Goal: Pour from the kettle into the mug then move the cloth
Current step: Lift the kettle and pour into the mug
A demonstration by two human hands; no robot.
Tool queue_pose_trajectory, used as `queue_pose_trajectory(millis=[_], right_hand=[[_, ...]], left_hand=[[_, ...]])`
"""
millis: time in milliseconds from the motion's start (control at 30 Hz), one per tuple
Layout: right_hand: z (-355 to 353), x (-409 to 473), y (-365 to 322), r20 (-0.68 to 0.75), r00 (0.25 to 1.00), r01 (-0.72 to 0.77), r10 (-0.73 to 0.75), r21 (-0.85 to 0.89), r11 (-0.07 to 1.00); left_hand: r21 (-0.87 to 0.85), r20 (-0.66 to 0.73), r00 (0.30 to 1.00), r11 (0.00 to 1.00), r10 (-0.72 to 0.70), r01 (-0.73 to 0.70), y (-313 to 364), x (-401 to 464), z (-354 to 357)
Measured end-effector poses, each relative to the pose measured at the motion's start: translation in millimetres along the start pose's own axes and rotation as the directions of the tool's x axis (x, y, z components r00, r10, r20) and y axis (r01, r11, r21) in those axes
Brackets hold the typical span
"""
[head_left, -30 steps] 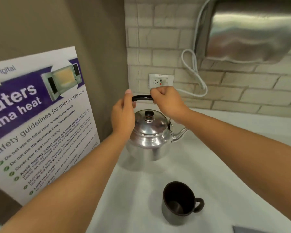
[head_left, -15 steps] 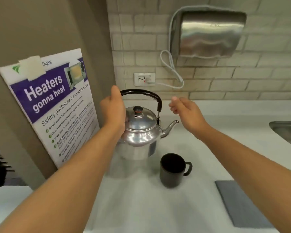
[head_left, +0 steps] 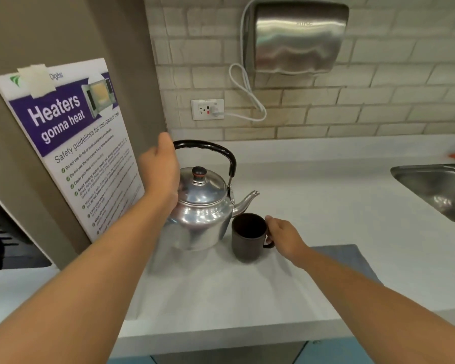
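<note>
Now pre-pour: left hand (head_left: 160, 171) loosely cupping kettle (head_left: 200, 206) side on tabletop (head_left: 326, 206); right hand (head_left: 284, 236) pinching mug (head_left: 248, 236) handle. Next: lift kettle by handle, tip spout over mug. Cloth (head_left: 350, 258) untouched.

cloth (head_left: 351, 258): near part hidden under the right forearm; full outline unclear
sink (head_left: 436, 187): cut off by the right edge
left hand (head_left: 160, 171): fingertips hidden behind the palm — grip unclear

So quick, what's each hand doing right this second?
Left hand: at the left end of the kettle handle; grip cannot be told.
Right hand: at the dark mug handle; closure unclear.
</note>
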State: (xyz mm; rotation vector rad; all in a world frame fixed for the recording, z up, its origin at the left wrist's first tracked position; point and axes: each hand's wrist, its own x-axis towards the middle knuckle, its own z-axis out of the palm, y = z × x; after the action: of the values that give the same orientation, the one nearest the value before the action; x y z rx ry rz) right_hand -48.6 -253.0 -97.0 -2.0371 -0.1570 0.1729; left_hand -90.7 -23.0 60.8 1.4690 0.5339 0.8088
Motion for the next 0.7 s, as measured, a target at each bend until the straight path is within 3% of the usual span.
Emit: queue_pose_trajectory(millis=[400, 700], right_hand=[[-39.3, 3.2, 14.8, -0.004, 0.998, 0.066, -0.067, -0.143, 0.988], [-43.1, 7.4, 18.6, 0.047, 0.995, 0.099, -0.093, -0.149, 0.984]], left_hand=[[0.124, 0.002, 0.995, 0.987, 0.101, -0.1, 4.0, -23.8, 8.0], [0.248, 0.13, 0.964, 0.934, 0.233, -0.259, -2.0, -35.5, 27.9]])
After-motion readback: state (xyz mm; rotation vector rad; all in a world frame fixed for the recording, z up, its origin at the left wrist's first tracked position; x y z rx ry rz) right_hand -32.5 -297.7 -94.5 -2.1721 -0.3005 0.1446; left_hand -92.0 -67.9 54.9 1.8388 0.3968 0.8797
